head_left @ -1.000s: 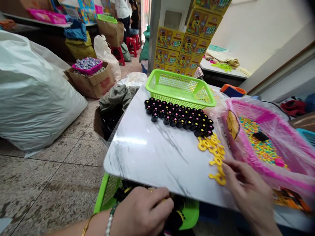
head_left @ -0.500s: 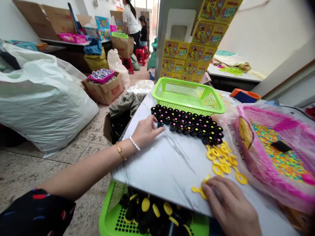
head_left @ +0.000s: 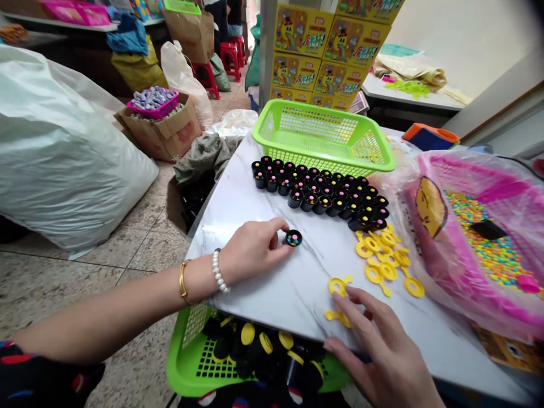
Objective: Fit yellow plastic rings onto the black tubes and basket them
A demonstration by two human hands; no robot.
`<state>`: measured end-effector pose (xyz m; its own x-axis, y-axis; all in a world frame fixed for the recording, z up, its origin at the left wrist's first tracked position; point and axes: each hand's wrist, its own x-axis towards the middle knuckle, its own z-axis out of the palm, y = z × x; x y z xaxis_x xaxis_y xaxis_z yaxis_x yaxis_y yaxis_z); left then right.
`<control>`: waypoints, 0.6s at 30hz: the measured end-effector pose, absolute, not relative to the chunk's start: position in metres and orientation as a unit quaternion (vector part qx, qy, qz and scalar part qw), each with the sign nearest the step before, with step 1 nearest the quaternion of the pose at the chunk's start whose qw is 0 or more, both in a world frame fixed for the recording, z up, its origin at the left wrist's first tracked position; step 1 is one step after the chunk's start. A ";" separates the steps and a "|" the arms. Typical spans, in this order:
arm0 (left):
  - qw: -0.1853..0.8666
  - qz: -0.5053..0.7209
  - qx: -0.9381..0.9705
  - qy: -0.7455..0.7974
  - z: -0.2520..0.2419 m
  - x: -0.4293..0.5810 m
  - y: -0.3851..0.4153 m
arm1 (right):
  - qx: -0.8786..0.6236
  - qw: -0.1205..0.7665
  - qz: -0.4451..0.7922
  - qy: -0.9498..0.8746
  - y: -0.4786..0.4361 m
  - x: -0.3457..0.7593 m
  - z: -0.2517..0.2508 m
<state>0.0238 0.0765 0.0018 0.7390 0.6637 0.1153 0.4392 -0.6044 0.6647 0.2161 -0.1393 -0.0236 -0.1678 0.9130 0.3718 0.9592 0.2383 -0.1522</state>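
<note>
My left hand (head_left: 251, 252) pinches a small black cup (head_left: 293, 238) between thumb and fingers, upright just over or on the marble-patterned tabletop (head_left: 255, 300). Colourful candy beads show inside it. My right hand (head_left: 382, 345) is at the near edge with fingers apart. Its index fingertip meets a yellow ring-shaped piece with a tab (head_left: 337, 285); a second yellow piece (head_left: 339, 318) lies just below, partly covered by the fingers. Rows of similar black cups (head_left: 325, 204) with beads stand further back. Beside them lies a pile of yellow ring pieces (head_left: 386, 263).
A green basket (head_left: 323, 156) stands behind the cups. At right, a plastic-lined pink basket (head_left: 471, 175) holds candy beads and a black scoop-like piece. Below the table edge, another green basket (head_left: 182, 362) contains black cups with yellow tops. A white sack (head_left: 72, 153) sits at left.
My left hand has drawn one black cup out of the rows toward me. My right hand has opened from the yellow pieces, which now lie apart. The view has tilted downward.
</note>
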 end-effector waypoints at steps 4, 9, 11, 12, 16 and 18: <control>0.365 0.160 0.860 0.317 0.006 0.022 0.067 | -0.587 0.194 -0.097 -0.780 -0.152 0.218 -0.033; 0.397 0.143 0.853 0.308 0.010 0.024 0.053 | -0.525 0.227 -0.064 -0.818 -0.159 0.208 -0.035; 0.409 0.140 0.848 0.308 0.010 0.022 0.045 | -0.532 0.285 0.025 -0.797 -0.152 0.203 -0.020; 0.415 0.139 0.845 0.306 0.010 0.021 0.040 | -0.550 0.326 0.091 -0.763 -0.146 0.202 -0.010; 0.432 0.164 0.836 0.296 0.007 0.016 0.025 | -0.613 0.471 0.368 -0.517 -0.113 0.207 0.017; 0.427 0.192 0.832 0.298 0.004 0.014 0.021 | -0.623 0.500 0.446 -0.403 -0.094 0.211 0.018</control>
